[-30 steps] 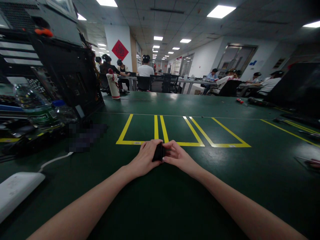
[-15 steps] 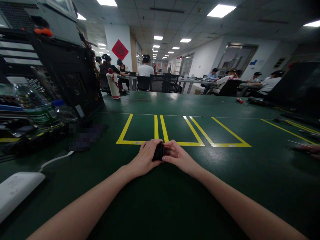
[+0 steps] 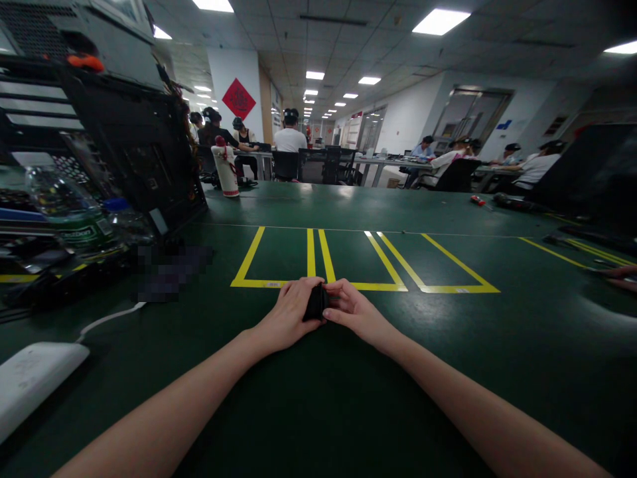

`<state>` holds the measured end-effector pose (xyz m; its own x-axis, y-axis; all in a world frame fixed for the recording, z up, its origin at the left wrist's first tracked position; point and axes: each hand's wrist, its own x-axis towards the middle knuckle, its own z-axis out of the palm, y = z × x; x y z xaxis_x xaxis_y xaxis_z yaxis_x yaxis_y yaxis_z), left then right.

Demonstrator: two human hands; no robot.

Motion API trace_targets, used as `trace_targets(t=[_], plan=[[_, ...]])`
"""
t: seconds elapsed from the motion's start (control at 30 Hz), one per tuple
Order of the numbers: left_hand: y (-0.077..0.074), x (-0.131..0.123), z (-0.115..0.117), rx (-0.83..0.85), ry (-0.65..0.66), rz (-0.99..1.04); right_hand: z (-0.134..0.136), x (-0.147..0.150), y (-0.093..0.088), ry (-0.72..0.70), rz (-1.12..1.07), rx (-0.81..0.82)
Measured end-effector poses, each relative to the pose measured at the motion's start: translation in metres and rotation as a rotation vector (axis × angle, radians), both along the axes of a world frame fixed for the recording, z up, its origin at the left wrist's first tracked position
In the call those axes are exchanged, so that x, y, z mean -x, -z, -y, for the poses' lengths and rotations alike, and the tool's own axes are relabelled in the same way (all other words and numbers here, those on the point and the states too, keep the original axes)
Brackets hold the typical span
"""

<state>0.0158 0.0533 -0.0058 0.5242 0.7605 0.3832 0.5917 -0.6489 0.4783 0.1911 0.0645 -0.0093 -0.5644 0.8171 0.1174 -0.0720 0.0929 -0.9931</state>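
A small black object (image 3: 315, 303) rests on the green table mat (image 3: 348, 398), just before the yellow taped boxes (image 3: 318, 265). My left hand (image 3: 288, 315) has its fingers curled round the object's left side. From the right, my right hand (image 3: 355, 312) pinches it with the fingertips. The two hands meet over it, so most of the object is hidden and I cannot make out what it is.
A black computer case (image 3: 134, 146) and clear plastic bottles (image 3: 64, 206) stand at the left. A white device (image 3: 34, 375) with a cable lies at the near left. A white bottle (image 3: 226, 171) stands further back. Another person's hand (image 3: 622, 275) shows at the right edge. Several seated people work behind.
My hands and the black object have barely moved. The other person's hand at the right edge has shifted upward, away from the near table.
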Motion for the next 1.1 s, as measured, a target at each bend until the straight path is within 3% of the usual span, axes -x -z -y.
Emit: trace_targets(t=[0.3,0.57,0.87,1.1], plan=[[0.002,-0.001,-0.001,-0.008,-0.023,0.008,0.002,0.002,0.001,0.067,0.001,-0.005],[-0.010,0.002,0.005,0.036,0.011,-0.029,0.003,-0.001,-0.004,0.001,0.010,0.029],[0.002,-0.002,0.000,-0.022,-0.019,0.003,0.001,0.002,0.002,0.051,-0.014,-0.002],[-0.002,0.000,0.001,0.001,-0.003,-0.016,0.001,-0.002,-0.001,-0.001,-0.001,0.026]])
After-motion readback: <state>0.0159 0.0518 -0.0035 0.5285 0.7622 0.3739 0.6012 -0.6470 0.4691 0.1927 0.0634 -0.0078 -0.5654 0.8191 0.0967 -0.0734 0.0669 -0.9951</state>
